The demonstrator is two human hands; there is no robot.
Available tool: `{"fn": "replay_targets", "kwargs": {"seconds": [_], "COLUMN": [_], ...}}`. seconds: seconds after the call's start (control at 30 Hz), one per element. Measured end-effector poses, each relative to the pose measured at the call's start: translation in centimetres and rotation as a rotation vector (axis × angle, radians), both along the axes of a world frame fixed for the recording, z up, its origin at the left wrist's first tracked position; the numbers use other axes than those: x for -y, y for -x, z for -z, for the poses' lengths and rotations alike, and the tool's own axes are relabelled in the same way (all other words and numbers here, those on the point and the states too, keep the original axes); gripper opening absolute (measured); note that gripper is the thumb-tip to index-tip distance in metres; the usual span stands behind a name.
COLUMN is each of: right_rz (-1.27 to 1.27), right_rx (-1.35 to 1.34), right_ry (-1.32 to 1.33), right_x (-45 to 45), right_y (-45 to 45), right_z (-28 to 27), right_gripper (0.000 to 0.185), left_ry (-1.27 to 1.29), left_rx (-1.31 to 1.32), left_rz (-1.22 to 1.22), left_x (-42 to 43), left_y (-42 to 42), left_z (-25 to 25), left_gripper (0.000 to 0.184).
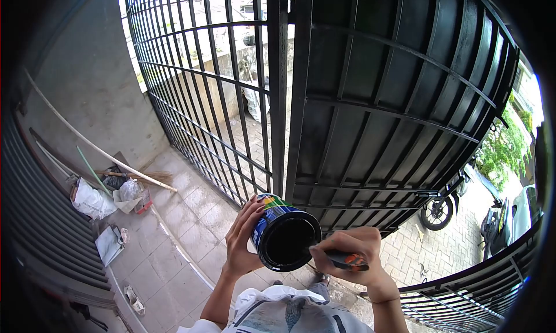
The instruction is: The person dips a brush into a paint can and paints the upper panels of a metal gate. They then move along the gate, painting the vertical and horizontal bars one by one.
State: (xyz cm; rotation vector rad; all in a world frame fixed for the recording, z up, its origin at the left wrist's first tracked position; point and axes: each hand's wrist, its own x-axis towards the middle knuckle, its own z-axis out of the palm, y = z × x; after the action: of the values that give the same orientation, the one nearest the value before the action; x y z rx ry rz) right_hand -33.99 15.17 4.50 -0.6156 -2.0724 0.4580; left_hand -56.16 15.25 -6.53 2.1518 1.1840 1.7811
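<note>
My left hand [240, 244] is wrapped round the side of a paint can [274, 208] with a blue, green and yellow label. The can is open and tilted, so its mouth faces me, and its rim and inside are coated black. In my right hand [360, 253] is a paintbrush [350, 261], gripped by its dark handle with orange patches. The brush points into the can's mouth from the right; its bristles are hidden in the dark inside. Just beyond the can stands a black metal gate [370, 119] with solid panels.
A barred gate section [214, 78] stands ahead on the left. Along the left wall lie a broom [153, 176], a white sack [92, 200], bags and a long pole [87, 127]. A motorcycle wheel [436, 213] shows on the paving beyond the gate, right.
</note>
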Motion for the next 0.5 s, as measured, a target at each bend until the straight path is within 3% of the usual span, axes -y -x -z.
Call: {"fn": "replay_targets", "kwargs": {"seconds": [0.4, 0.5], "right_rz": [0.017, 0.022], "right_rx": [0.161, 0.033], "right_ry": [-0.010, 0.093], "right_x": [-0.4, -0.2], "right_y": [2.4, 2.2], "right_z": [2.5, 2.2], "right_gripper": [0.015, 0.015], "left_ry": [-0.107, -0.107], "left_rx": [-0.108, -0.129], "left_rz": [-0.192, -0.217], "left_x": [0.6, 0.6], "left_y": [-0.3, -0.5], "left_z": [0.6, 0.6], "left_gripper": [0.071, 0.070]}}
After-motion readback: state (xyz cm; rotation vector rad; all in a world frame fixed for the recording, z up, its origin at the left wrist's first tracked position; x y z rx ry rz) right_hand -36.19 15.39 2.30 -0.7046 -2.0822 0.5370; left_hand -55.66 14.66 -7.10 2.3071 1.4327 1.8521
